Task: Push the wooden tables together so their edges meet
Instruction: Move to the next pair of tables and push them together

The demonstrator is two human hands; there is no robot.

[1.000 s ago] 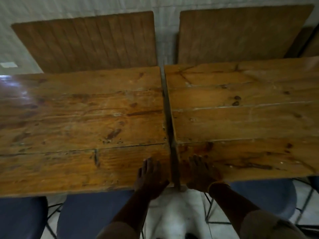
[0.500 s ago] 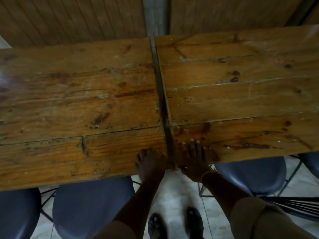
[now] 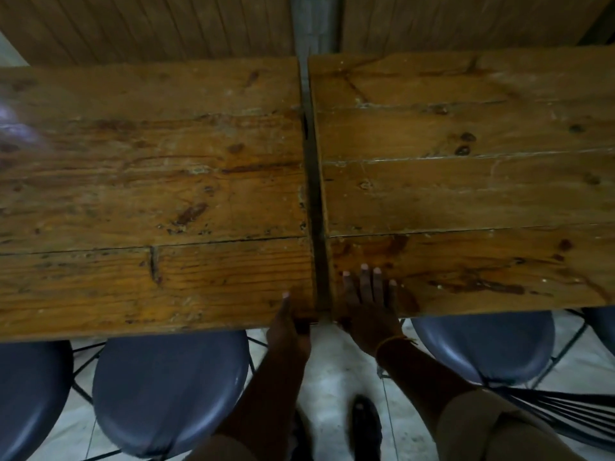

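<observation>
Two plank-topped wooden tables stand side by side, the left table (image 3: pixel 149 194) and the right table (image 3: pixel 466 194), with a narrow dark gap (image 3: pixel 314 194) between their inner edges. My left hand (image 3: pixel 288 331) grips the near right corner of the left table, thumb on top and fingers hidden under the edge. My right hand (image 3: pixel 367 304) lies flat, fingers spread, on the near left corner of the right table, beside the gap.
Round blue stools (image 3: pixel 169 390) (image 3: pixel 482 344) sit under the near edges, with more at the far left and far right. Wooden benches or panels (image 3: pixel 149 24) stand beyond the tables. My shoes (image 3: pixel 364 424) are on the pale tiled floor.
My left hand slid back off the left tabletop and now clasps its near corner edge. The view tilted down and closer. The gap looks much the same.
</observation>
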